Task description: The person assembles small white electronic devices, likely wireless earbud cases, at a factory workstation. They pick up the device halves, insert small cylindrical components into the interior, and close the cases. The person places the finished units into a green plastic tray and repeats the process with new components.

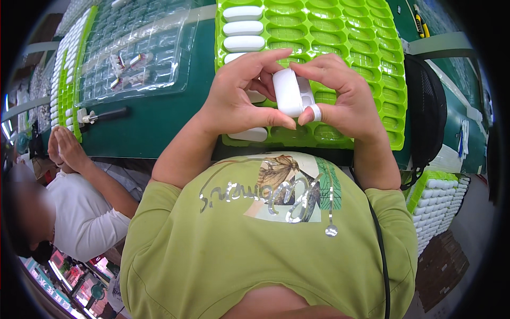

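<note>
A small white earbud charging case (287, 94) is held up between my two hands, its lid tipped open toward the right. My left hand (241, 94) closes round its left side, with the fingers behind and the thumb below. My right hand (342, 95) pinches the right side, its forefinger at the top edge and its thumb at the lower edge. A white band (316, 112) wraps the right thumb. Beneath both hands lies a bright green tray (313, 139) of oval pockets; white cases (243, 28) fill part of its left column.
On the green table (125, 141), a clear plastic tray (159, 53) with small parts lies at left, near a dark-handled tool (109, 115). A black bag (427, 111) sits right of the green tray. Stacked filled trays (438, 207) stand lower right. A co-worker (87, 212) sits at left.
</note>
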`<state>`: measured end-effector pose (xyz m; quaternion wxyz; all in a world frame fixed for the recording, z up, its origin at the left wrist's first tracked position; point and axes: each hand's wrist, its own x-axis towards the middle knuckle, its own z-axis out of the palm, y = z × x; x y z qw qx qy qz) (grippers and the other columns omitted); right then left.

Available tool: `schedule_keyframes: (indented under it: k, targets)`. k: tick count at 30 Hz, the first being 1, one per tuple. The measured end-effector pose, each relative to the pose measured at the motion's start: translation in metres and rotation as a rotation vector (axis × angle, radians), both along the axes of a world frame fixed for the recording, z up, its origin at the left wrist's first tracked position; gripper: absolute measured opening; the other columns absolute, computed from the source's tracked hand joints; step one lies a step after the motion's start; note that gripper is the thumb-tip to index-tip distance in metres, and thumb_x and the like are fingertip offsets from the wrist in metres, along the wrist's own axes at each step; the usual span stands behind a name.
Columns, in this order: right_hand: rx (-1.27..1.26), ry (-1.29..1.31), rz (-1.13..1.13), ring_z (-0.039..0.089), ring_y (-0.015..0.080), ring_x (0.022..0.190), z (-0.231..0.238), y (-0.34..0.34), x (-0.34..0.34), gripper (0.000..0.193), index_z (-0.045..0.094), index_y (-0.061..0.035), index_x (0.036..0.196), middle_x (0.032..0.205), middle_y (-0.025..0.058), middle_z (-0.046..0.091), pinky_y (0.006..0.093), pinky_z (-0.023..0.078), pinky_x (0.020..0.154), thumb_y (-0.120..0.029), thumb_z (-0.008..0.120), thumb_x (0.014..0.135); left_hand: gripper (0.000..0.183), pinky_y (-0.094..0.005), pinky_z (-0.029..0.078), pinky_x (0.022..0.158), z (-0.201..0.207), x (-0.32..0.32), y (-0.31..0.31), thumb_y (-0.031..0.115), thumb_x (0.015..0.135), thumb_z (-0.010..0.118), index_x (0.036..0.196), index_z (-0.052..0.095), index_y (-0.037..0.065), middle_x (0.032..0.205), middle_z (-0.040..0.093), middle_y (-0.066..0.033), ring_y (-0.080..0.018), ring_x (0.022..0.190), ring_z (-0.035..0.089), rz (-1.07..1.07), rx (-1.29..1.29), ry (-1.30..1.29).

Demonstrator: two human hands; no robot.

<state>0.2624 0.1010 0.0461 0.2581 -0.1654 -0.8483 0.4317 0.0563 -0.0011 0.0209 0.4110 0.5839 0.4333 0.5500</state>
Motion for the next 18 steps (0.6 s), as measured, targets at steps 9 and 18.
schedule_keyframes:
  k: [9, 18]
  targets:
    - [0.271, 0.155, -0.073, 0.061, 0.0283, 0.107, 0.012, -0.003, -0.012, 0.039, 0.071, -0.0085, 0.115, 0.101, 0.0078, 0.072, 0.0385, 0.049, 0.090, -0.011, 0.076, 0.077, 0.074, -0.0219, 0.052, 0.062, 0.020, -0.011, 0.013, 0.027, 0.061, 0.095, 0.121, 0.058, 0.005, 0.099, 0.060, -0.0039, -0.0077, 0.075, 0.059, 0.098, 0.070, 0.087]
    - [0.495, 0.333, -0.230, 0.059, 0.0287, 0.092, 0.061, -0.014, -0.022, 0.040, 0.070, -0.0064, 0.113, 0.096, 0.0093, 0.069, 0.0376, 0.048, 0.084, -0.012, 0.079, 0.074, 0.059, -0.0166, 0.038, 0.052, 0.055, 0.005, 0.006, 0.031, 0.070, 0.091, 0.109, 0.057, 0.003, 0.087, 0.057, 0.0017, -0.0004, 0.065, 0.046, 0.359, 0.201, -0.049]
